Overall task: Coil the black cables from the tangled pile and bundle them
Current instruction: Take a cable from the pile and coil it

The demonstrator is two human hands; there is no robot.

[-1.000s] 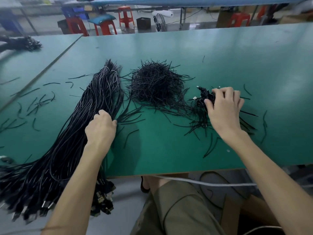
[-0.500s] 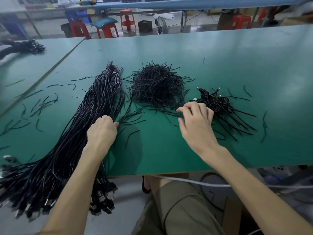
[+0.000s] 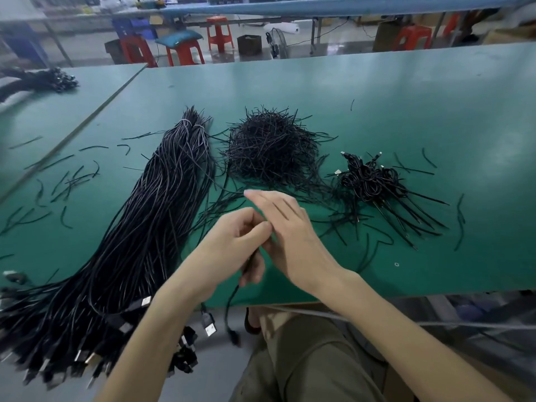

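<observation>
The left hand (image 3: pixel 232 245) pinches one black cable (image 3: pixel 229 306), whose plugs dangle below the counter (image 3: pixel 406 111) edge. The right hand (image 3: pixel 290 227) touches it, fingers straight. The cable pile (image 3: pixel 150 227) lies just left, so the hanging ends could snag it and drag neighbours off.

— The left hand (image 3: pixel 232 245) has come off the long sheaf of straight black cables (image 3: pixel 150 221)!
— Yes, it's up near the green table's (image 3: pixel 406 111) front edge now, gripping one thin black cable (image 3: pixel 229 309) whose end dangles below.
— And the right hand (image 3: pixel 290 227)?
— It has left the small heap of coiled black cables (image 3: pixel 371 181) and swung in, fingers outstretched, right against the left.
</observation>
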